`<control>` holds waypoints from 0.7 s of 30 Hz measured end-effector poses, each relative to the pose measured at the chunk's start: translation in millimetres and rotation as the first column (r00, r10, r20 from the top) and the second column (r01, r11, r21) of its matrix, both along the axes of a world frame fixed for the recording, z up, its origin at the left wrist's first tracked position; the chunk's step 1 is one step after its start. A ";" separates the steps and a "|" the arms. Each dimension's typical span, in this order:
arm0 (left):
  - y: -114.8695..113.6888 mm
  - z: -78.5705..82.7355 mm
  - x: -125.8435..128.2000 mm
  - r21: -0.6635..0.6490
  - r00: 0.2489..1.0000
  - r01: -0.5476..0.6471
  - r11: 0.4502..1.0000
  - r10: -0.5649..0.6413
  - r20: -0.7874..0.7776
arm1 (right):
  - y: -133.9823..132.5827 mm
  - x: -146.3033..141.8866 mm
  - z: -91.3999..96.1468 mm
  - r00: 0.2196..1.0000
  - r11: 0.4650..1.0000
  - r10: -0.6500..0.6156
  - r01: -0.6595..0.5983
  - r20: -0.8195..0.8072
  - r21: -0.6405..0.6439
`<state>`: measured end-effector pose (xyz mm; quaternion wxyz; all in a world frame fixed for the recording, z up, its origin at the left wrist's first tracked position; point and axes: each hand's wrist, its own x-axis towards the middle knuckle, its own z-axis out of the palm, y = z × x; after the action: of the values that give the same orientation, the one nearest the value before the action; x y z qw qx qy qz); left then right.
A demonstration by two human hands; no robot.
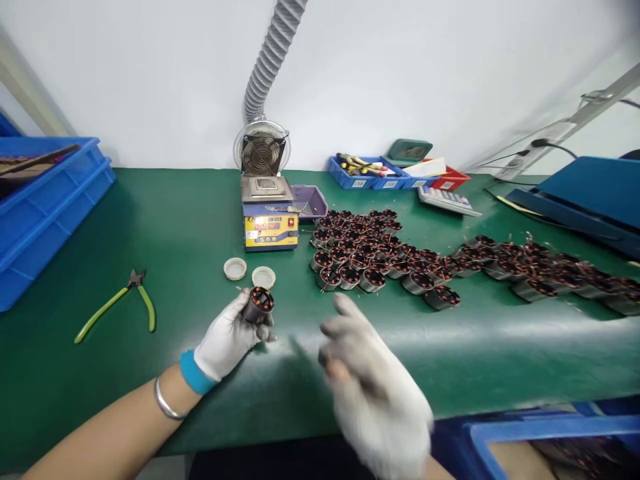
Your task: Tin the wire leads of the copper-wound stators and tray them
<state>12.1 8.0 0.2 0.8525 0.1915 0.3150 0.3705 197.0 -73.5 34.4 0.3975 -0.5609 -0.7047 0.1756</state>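
My left hand [229,333], in a white glove with a blue cuff, is closed around a motor stator [259,305] with copper windings, its open end facing up. Two small white dishes, one a round dish [235,269] and the other a similar dish [263,277], lie just beyond that hand. Smeared by motion, my gloved right hand [370,380] is over the front of the table, near the rows of stators [373,280]. Whether its fingers hold anything I cannot make out. Green-handled cutting pliers [135,280] rest open to the left.
A yellow-and-blue solder pot [271,230] stands at the back under a grey duct hose [270,60], beside a purple tray [311,200]. Blue bins [350,177] hold tools. A calculator [447,200] lies farther right. Blue crates [50,220] stand left; another blue crate [480,437] is lower right.
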 end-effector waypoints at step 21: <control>-17.8 0.7 -0.3 0.017 0.894 0.424 0.906 -0.421 0.156 | 29.8 -26.1 -13.1 0.667 0.978 0.191 -0.193 -0.720 0.081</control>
<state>11.8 -9.8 0.9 0.9362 0.2184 0.2012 0.1878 170.9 -43.7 21.3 0.6216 -0.3694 -0.5455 0.4238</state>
